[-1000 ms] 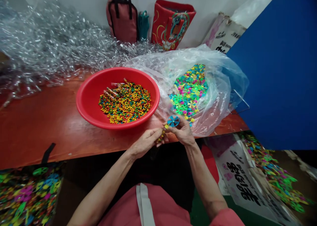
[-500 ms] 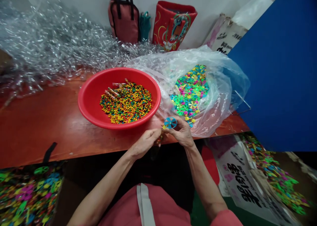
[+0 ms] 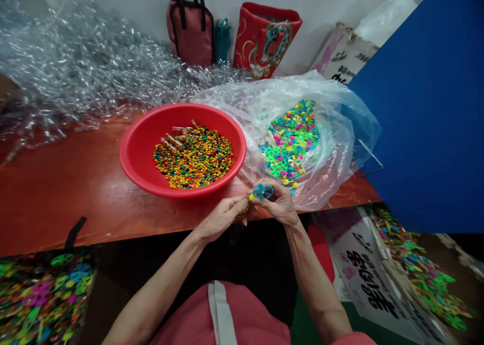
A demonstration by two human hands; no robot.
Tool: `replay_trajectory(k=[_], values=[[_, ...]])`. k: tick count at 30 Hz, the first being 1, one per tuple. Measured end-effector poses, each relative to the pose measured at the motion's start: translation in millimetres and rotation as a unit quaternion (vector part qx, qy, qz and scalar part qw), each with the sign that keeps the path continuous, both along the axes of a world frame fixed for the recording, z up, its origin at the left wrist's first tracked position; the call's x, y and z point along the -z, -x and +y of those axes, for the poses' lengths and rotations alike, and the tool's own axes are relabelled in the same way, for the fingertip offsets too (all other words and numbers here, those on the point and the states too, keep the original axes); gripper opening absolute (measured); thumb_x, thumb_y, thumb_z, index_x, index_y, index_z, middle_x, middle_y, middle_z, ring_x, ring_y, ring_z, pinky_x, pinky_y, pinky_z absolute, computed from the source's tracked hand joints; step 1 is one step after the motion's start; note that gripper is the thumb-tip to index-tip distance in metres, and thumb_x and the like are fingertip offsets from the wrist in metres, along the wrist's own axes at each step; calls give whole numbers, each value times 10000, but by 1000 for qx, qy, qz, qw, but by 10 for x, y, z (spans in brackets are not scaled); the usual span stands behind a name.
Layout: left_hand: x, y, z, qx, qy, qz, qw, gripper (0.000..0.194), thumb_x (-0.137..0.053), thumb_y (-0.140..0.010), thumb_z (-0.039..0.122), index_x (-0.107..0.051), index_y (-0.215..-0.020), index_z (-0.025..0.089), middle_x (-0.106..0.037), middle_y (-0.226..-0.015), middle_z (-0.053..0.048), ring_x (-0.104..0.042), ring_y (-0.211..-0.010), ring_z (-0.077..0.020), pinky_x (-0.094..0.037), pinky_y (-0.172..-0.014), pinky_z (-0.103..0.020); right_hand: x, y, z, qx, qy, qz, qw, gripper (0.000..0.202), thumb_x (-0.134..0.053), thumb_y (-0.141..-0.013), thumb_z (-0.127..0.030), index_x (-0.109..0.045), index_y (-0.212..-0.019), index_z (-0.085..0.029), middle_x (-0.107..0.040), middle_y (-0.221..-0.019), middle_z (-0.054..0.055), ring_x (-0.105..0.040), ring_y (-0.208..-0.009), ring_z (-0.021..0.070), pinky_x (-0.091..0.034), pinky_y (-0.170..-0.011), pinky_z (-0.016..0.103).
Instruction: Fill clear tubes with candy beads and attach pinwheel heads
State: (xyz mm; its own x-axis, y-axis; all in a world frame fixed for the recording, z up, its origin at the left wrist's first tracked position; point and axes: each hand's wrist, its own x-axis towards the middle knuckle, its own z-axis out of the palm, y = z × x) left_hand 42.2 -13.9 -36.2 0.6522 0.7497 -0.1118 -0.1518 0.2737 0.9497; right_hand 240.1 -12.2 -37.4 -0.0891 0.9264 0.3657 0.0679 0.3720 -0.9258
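Note:
My left hand [image 3: 223, 217] is closed around a clear tube filled with coloured candy balls [image 3: 245, 210], mostly covered by the fingers. My right hand [image 3: 279, 202] pinches a blue toy fan [image 3: 262, 191] with a yellow base, held against the tube's upper end. Both hands meet over the table's front edge. Behind them to the left, a red basin [image 3: 130, 166] holds loose candy balls [image 3: 202, 163] with several filled tubes [image 3: 174, 141] on top. Behind my right hand, a clear plastic bag [image 3: 336, 158] lies open around many small fan pieces [image 3: 287, 143].
Many empty clear tubes [image 3: 94, 58] are heaped at the back left of the red-brown table [image 3: 75, 184]. A pink bag [image 3: 192, 32] and a red bag [image 3: 260, 43] stand by the wall. A blue panel [image 3: 427, 123] rises right. Boxes of fan-topped tubes [image 3: 45, 294] flank the table below.
The blue fan has tilted and shifted slightly right, its yellow base now at the tube's end. My left fingers have closed further over the tube. The basin and bag stay put.

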Motion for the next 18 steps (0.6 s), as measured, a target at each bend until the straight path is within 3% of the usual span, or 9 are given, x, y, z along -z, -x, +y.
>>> replay_trajectory(k=[5, 7, 10, 12, 14, 18], values=[[16, -42, -6, -141, -74, 29, 987, 473, -906, -780, 569, -706, -906, 159, -661, -879, -17, -582, -817, -155, -463, -753, -255, 2, 56, -44, 1, -23, -15, 1000, 177, -875, -869, -371, -759, -946, -262, -721, -869, -2, -660, -799, 167, -559, -766, 309], [2, -12, -4, -112, -77, 26, 990, 480, -864, -816, 605, -718, -937, 164, -678, -908, -30, -602, -860, -175, -475, -789, -269, -18, 58, -62, -11, -20, -16, 1000, 185, -882, -862, -376, -762, -945, -261, -724, -873, 2, -663, -797, 172, -561, -761, 314], [-39, 93, -27, -4, -50, 20, 999, 563, -658, -951, 703, -755, -935, 148, -700, -902, -65, -597, -827, -175, -479, -776, -285, -20, 37, -93, -18, -12, -11, 1000, 219, -898, -843, -414, -757, -908, -260, -712, -831, 2, -649, -746, 172, -554, -697, 306], [-48, 149, -76, 32, -25, 18, 999, 596, -625, -965, 713, -764, -909, 136, -701, -875, -74, -580, -773, -161, -478, -741, -285, 3, 42, -122, -24, -16, -8, 1000, 236, -903, -836, -437, -750, -875, -261, -703, -805, 5, -649, -731, 179, -553, -670, 308], [-21, 164, -145, -6, -19, 28, 999, 544, -743, -895, 681, -764, -902, 138, -693, -857, -62, -576, -746, -154, -479, -715, -281, 29, 83, -158, -37, -23, -17, 999, 206, -885, -858, -427, -757, -869, -265, -701, -800, 15, -655, -736, 192, -556, -667, 320], [76, 183, -270, -170, -68, 53, 982, 452, -914, -776, 552, -730, -869, 150, -675, -885, -39, -592, -821, -166, -475, -764, -279, 40, 242, -244, -29, -54, -40, 997, 77, -850, -897, -326, -790, -928, -287, -690, -783, 14, -640, -715, 192, -544, -638, 316]])
